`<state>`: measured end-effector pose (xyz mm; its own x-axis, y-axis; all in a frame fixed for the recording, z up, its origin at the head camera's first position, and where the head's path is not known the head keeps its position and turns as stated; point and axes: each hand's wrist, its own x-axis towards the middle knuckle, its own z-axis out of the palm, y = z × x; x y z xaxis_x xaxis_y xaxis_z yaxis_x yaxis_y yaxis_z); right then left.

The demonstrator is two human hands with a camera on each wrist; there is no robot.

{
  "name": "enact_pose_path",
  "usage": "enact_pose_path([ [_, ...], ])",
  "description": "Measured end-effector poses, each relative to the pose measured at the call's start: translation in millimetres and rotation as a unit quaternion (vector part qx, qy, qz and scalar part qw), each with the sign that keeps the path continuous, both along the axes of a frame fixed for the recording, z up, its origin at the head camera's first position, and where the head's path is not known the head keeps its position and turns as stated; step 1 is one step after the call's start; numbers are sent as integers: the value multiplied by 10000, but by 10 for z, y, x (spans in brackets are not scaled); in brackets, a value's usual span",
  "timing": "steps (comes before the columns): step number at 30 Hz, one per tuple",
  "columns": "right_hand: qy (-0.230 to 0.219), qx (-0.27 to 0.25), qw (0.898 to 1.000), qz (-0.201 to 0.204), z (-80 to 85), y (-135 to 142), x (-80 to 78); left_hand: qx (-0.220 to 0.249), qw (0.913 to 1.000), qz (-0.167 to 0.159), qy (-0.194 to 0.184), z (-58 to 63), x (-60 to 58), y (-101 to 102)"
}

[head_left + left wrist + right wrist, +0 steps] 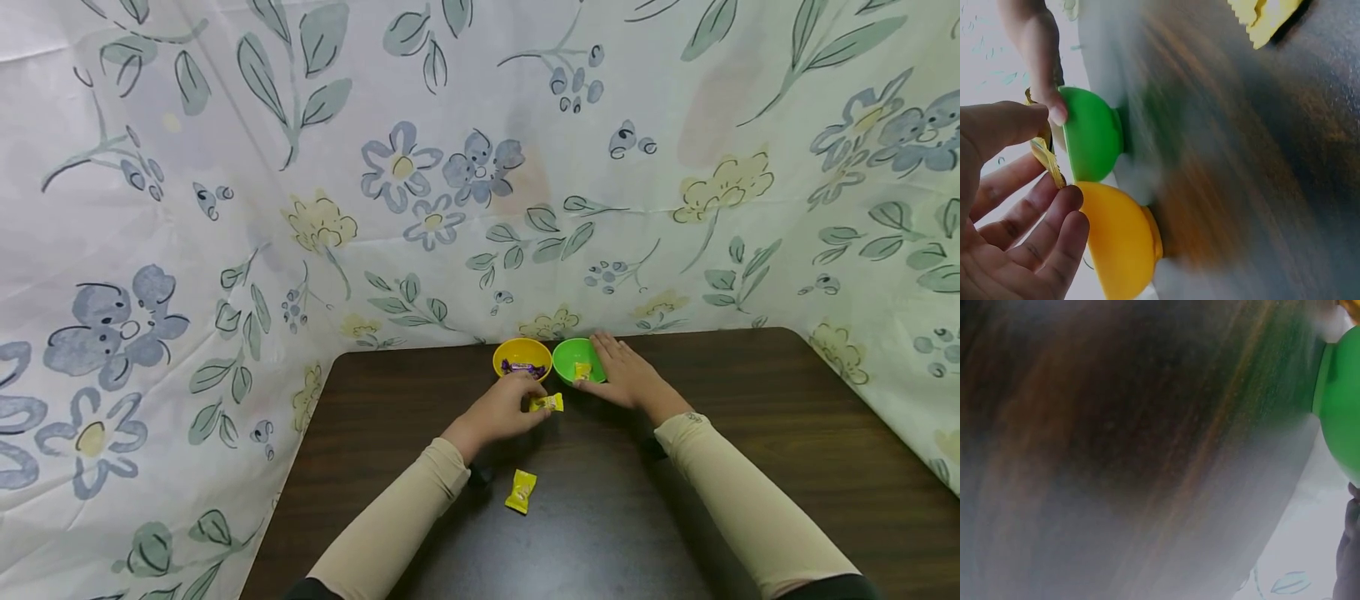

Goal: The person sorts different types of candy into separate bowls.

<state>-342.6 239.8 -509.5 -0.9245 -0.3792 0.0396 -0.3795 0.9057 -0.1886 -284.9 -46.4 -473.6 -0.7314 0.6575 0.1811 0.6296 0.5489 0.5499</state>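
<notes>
My left hand (pixel 504 410) pinches a yellow-wrapped candy (pixel 551 403) between thumb and fingers, just in front of the two bowls. In the left wrist view this wrapped candy (pixel 1046 153) shows edge-on near the bowl rims. My right hand (pixel 630 379) rests against the right side of the green bowl (pixel 567 354), fingers straight and thumb spread toward its front. Inside that bowl lies another yellow candy (pixel 582 370). Touching it on the left stands a yellow-orange bowl (pixel 522 345) with a purple-wrapped candy (pixel 522 367) inside.
Another yellow candy (pixel 521 492) lies on the dark wooden table (pixel 600 517), nearer to me than the bowls. Behind the table and at its sides hangs a floral cloth (pixel 450 275). Both bowls stand close to the table's back edge.
</notes>
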Motion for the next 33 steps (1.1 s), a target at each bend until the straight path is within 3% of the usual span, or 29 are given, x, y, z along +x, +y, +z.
enact_pose_path([
  [15, -3, -40, 10000, 19, -11, -14, 0, 317, 9979, 522, -200, -24, -82, 55],
  [33, 29, -25, 10000, 32, -15, 15, -1, 311, 9963, 775, 209, -37, -324, 272],
])
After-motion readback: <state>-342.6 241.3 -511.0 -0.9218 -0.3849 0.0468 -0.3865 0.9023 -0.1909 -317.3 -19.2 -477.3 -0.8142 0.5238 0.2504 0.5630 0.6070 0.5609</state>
